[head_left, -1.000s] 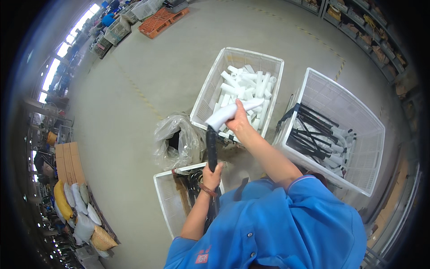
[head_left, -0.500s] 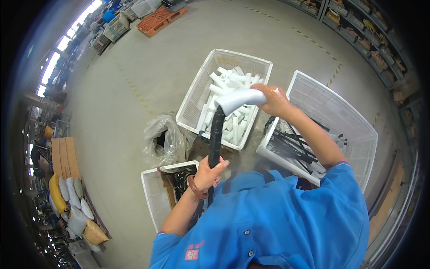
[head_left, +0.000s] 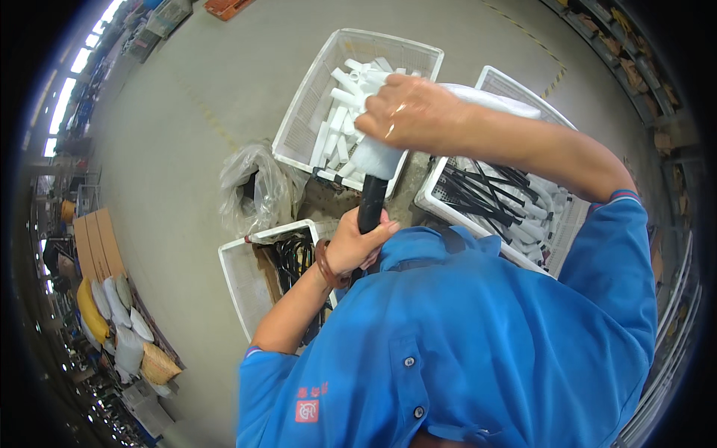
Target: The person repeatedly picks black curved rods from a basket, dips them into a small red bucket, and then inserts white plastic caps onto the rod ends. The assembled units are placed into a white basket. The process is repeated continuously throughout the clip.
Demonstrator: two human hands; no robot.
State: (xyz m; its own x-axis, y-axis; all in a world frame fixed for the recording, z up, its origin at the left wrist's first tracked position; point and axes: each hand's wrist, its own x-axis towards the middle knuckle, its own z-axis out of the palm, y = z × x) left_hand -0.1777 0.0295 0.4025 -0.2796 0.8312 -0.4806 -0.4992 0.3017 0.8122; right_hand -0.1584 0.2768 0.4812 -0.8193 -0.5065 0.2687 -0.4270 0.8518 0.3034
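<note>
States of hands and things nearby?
Left hand: gripping black rod
Right hand: closed over white sleeve
White sleeve: at rod's end
Upper crate: open, holding white tubes
Right crate: open, holding black rods
Lower-left crate: open, holding dark parts
Plastic bag: crumpled

A blue shirt (head_left: pixel 485 328) and brown bracelet (head_left: pixel 322 261) are worn.

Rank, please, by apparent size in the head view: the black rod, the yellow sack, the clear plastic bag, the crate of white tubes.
1. Crate of white tubes
2. Clear plastic bag
Unranked: black rod, yellow sack; they look alike.
</note>
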